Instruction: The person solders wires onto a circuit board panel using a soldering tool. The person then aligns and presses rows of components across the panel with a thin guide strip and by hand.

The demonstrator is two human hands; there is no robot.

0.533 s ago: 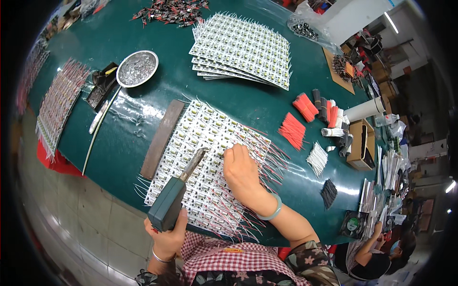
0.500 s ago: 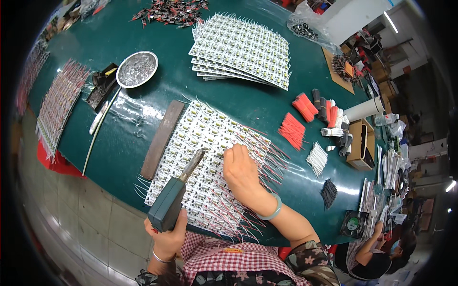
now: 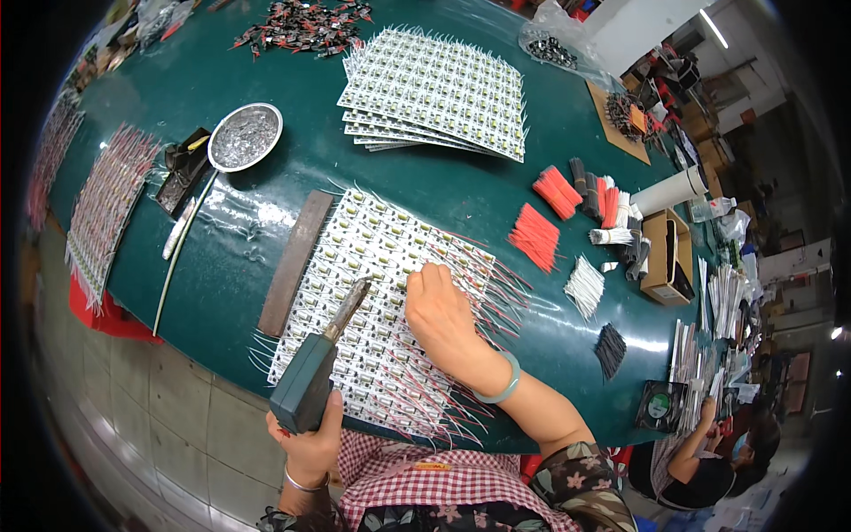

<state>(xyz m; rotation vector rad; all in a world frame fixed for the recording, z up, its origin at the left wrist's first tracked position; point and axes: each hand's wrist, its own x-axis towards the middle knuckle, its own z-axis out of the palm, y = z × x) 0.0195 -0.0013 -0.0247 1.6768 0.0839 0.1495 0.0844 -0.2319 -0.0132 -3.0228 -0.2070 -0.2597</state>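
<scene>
Clenching the soldering iron (image 3: 315, 372), the left hand (image 3: 310, 443) aims its tip up-right at the board (image 3: 381, 266); right hand (image 3: 441, 315) lies flat, nearer the joints

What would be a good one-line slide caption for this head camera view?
Left hand grips a soldering iron over a white LED board panel; right hand presses on it.
</scene>
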